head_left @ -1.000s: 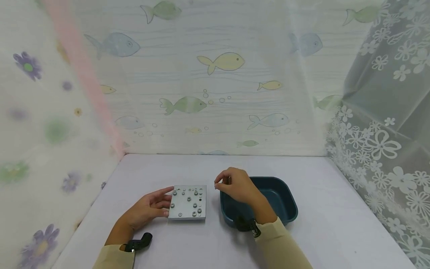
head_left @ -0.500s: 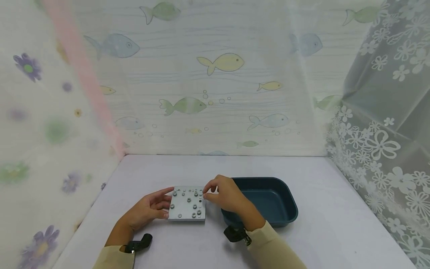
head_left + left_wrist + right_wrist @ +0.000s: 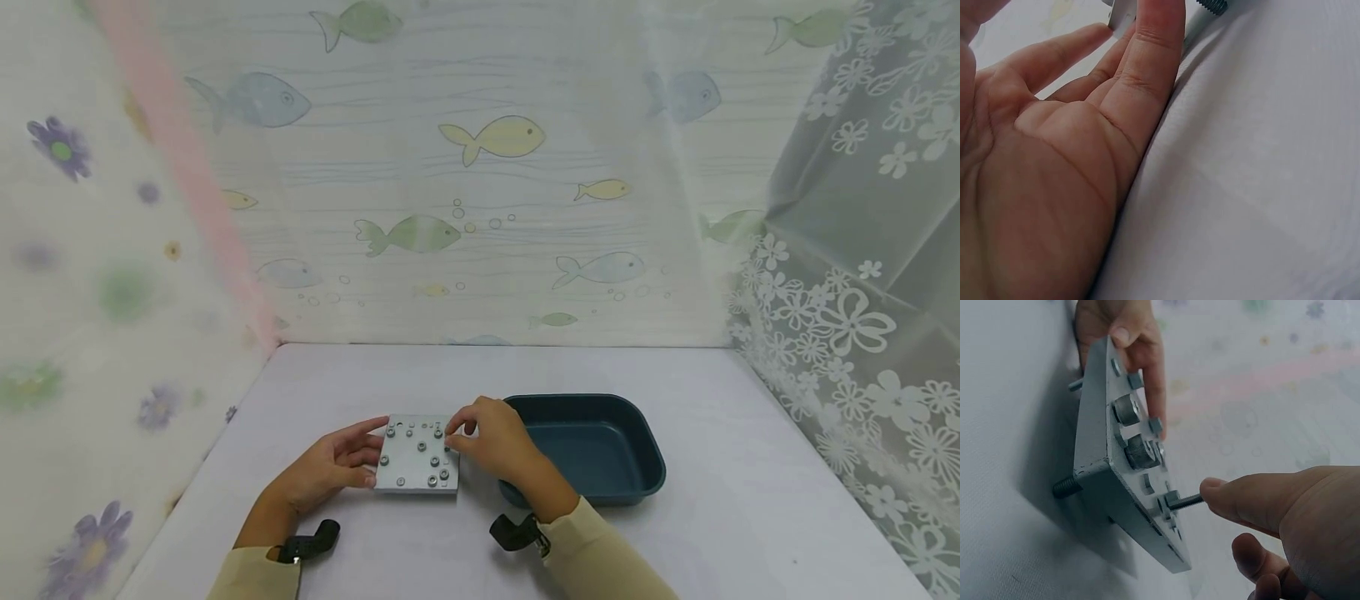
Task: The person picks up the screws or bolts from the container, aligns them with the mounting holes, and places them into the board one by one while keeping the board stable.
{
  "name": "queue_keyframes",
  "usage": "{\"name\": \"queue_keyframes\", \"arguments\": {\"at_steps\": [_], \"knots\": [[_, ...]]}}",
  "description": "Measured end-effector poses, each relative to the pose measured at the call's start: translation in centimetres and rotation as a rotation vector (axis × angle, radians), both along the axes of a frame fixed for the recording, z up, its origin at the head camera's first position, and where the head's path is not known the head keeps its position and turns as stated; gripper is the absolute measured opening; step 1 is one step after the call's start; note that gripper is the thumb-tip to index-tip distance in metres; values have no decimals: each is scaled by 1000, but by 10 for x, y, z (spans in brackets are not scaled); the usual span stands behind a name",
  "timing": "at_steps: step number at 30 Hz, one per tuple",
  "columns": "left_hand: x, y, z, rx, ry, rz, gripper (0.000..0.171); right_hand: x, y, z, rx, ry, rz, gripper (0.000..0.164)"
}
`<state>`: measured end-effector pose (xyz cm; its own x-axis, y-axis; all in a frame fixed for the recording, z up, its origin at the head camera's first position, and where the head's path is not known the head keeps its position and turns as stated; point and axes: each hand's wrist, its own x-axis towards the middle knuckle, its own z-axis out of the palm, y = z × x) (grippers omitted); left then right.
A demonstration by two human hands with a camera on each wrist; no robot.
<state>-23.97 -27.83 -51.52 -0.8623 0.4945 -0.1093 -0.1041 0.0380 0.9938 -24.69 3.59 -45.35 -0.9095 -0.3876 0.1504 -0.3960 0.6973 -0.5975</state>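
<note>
A square silver metal plate [image 3: 407, 460] with several bolts and holes on its face lies on the white table. My left hand [image 3: 322, 471] holds its left edge, index finger at the far corner and thumb at the near one. Threaded bolt ends [image 3: 1066, 487] stick out under the plate in the right wrist view. My right hand [image 3: 495, 442] is over the plate's right edge. Its thumb [image 3: 1241, 500] and a finger pinch a thin metal pin [image 3: 1188, 502], whose other end meets the plate's face; whether it sits in a hole I cannot tell.
A dark blue plastic tub [image 3: 645, 442] stands just right of the plate, partly behind my right forearm. Black wrist cameras [image 3: 311, 542] are strapped on both wrists. Patterned curtains [image 3: 480, 208] hang behind the table and at both sides.
My right hand has moved left from over the tub to the plate's right side, bringing the pin against the plate. The left hand and plate have hardly moved.
</note>
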Motion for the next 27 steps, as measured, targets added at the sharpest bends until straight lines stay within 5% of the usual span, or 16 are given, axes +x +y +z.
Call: {"name": "queue_keyframes", "arguments": {"at_steps": [27], "knots": [[-1, 0, 0, 29, -9, -46, 103, 2, -6, -12, 162, 110, -38, 4]]}}
